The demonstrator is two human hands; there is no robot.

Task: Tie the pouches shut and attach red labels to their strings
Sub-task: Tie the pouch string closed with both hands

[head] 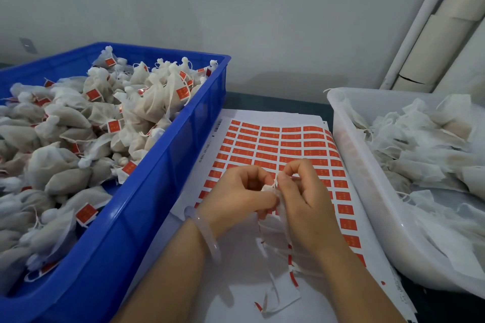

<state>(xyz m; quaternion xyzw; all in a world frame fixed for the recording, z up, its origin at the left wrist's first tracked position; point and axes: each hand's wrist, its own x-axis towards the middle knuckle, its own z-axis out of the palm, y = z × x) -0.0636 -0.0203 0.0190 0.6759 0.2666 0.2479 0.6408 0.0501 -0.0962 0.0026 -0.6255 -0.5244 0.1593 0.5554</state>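
Note:
Over the sheet of red labels [273, 144], my left hand [236, 196] and my right hand [304, 199] meet on one white pouch [270, 190]. My left hand grips the pouch's gathered neck. My right hand pinches its thin white string [276, 181] just above the neck. The hands cover most of the pouch body. A pale bangle sits on my left wrist.
A blue crate [168, 165] at left is heaped with tied pouches carrying red labels. A white tub [351, 155] at right holds untied pouches. Peeled backing strips and paper scraps [278, 294] lie on the sheet near me. A wall and pipes stand behind.

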